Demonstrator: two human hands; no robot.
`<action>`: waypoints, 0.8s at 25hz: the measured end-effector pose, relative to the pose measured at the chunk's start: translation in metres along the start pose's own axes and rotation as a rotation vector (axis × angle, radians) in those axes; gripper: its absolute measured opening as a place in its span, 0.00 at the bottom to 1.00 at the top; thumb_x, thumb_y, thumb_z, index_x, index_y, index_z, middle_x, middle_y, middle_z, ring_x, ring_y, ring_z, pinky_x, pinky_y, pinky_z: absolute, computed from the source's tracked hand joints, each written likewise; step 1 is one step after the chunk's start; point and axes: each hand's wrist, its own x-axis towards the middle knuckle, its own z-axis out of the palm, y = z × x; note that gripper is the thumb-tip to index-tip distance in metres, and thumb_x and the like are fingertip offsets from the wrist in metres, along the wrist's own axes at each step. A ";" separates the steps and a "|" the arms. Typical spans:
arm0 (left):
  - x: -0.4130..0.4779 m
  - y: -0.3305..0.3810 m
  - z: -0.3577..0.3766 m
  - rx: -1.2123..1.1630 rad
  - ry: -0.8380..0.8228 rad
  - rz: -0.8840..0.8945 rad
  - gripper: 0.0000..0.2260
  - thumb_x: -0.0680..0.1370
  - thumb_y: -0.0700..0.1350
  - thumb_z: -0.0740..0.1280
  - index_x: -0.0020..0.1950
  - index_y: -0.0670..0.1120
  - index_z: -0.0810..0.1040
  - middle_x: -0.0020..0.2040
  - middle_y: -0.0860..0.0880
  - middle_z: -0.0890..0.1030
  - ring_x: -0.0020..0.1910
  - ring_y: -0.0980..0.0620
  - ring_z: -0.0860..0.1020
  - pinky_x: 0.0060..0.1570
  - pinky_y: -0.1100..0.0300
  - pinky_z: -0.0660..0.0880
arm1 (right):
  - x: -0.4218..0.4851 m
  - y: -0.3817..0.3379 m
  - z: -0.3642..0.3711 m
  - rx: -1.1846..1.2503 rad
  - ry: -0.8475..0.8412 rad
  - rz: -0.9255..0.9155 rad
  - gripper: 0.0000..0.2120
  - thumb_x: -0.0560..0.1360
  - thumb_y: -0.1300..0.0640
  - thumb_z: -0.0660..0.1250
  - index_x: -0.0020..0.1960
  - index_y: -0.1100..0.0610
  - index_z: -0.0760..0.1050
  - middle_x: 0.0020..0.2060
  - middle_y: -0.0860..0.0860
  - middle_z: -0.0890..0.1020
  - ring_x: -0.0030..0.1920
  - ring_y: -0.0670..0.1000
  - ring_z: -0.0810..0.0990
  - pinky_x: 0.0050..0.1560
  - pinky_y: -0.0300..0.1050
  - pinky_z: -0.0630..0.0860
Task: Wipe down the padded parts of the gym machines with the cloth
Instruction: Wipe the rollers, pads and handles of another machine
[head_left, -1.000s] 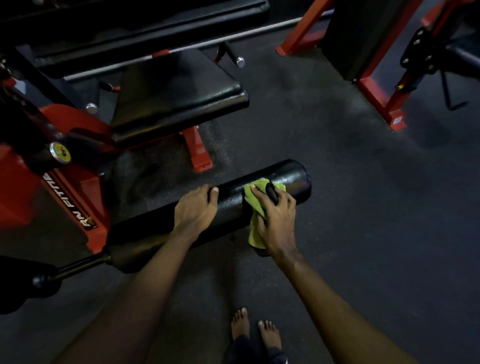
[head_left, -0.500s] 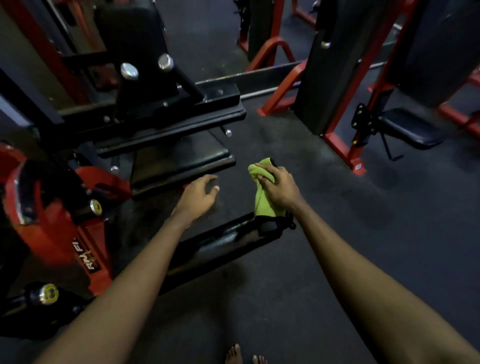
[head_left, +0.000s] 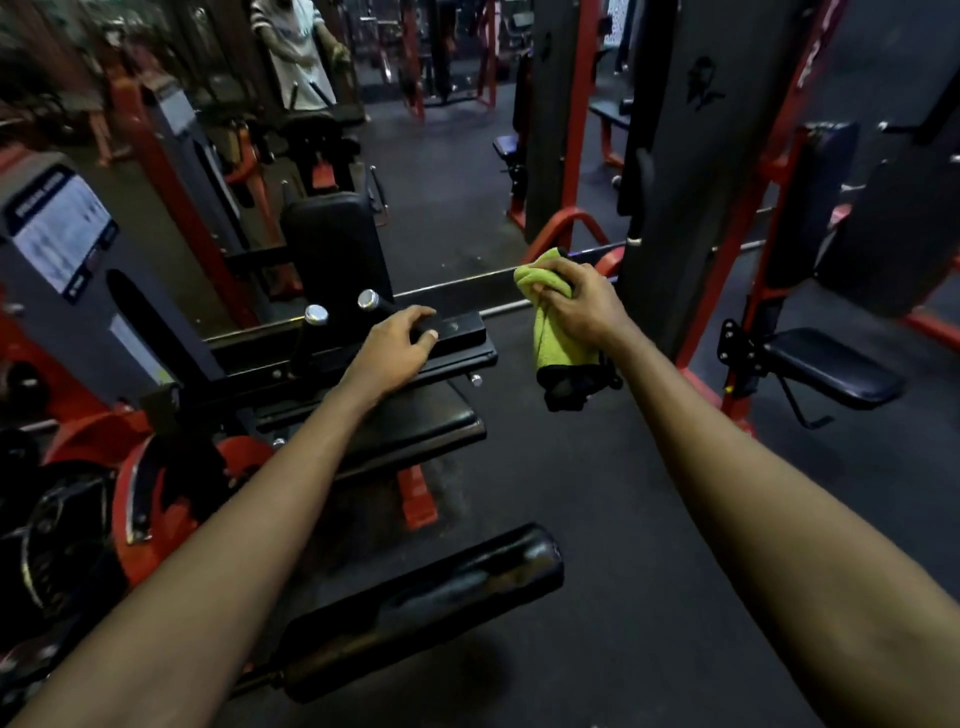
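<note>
Dark rubber flooring runs under rows of red-framed machines, and far back a person in a pale top stands among them. Your right hand is raised in the air, fingers curled tight round the bunched green cloth, whose lower end with its dark edging hangs free below your fist. The cloth touches no padding; it hangs to the right of the machine in front of you, apart from it. Your left hand reaches forward above the black seat pad, fingers loosely bent and holding nothing. Its fingertips lie at the flat black bar behind the seat, though whether they press on it cannot be told. Two chrome-capped handles stick up just left of that hand, with the upright back pad beyond them. Near you, low down, the black roller pad lies slantwise, its left end passing under your left forearm. Off to the right a small black seat juts from a red upright. Weight plates sit at the left edge.
</note>
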 end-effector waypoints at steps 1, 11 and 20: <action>0.008 0.005 0.000 0.014 0.009 -0.001 0.17 0.81 0.47 0.66 0.69 0.50 0.76 0.63 0.49 0.81 0.62 0.52 0.78 0.63 0.62 0.70 | 0.013 0.006 -0.003 0.001 -0.012 -0.004 0.11 0.77 0.47 0.69 0.59 0.43 0.81 0.50 0.39 0.84 0.54 0.40 0.82 0.62 0.46 0.77; 0.115 0.055 -0.005 0.122 0.222 -0.104 0.17 0.81 0.44 0.66 0.70 0.46 0.76 0.67 0.46 0.79 0.68 0.49 0.75 0.64 0.63 0.66 | 0.162 0.060 -0.027 0.044 -0.093 -0.166 0.13 0.78 0.48 0.69 0.62 0.43 0.81 0.54 0.49 0.85 0.57 0.53 0.81 0.64 0.60 0.73; 0.207 0.015 -0.048 0.203 0.365 -0.225 0.19 0.81 0.43 0.66 0.72 0.45 0.74 0.69 0.45 0.77 0.68 0.48 0.74 0.66 0.60 0.66 | 0.294 0.064 0.043 0.093 -0.228 -0.293 0.14 0.79 0.48 0.67 0.64 0.43 0.79 0.56 0.52 0.84 0.59 0.57 0.79 0.66 0.61 0.71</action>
